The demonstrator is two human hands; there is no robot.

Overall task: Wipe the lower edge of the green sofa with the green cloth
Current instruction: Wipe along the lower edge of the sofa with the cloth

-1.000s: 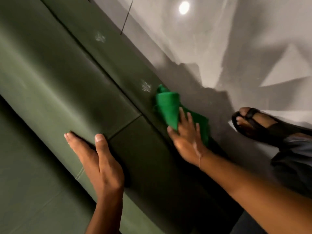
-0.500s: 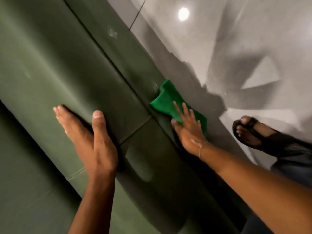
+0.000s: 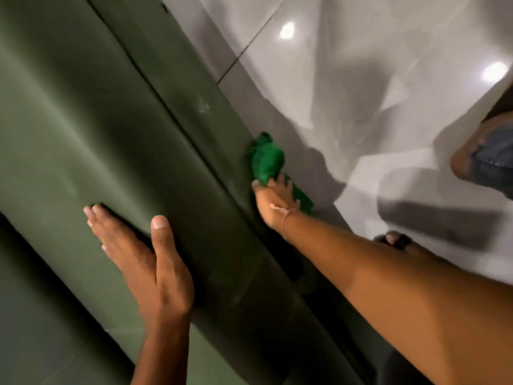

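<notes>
The dark green sofa [image 3: 91, 129] fills the left half of the head view, its lower edge [image 3: 222, 129] running diagonally down to the floor. My right hand [image 3: 273, 200] presses a bright green cloth [image 3: 268, 159] against that lower edge near the floor; the cloth is bunched ahead of my fingers and trails under my palm. My left hand [image 3: 138, 254] lies flat on the sofa's rounded front, fingers together, thumb apart, holding nothing. Pale smudges [image 3: 204, 107] mark the lower edge farther up from the cloth.
Glossy grey floor tiles [image 3: 361, 79] with light reflections and shadows lie to the right. My sandalled foot [image 3: 394, 241] shows behind my right forearm, and my knee in denim [image 3: 488, 159] is at the right border.
My right hand has slid the cloth farther along the lower edge, and the cloth has bunched up. The view has shifted; my left hand stays flat on the sofa.
</notes>
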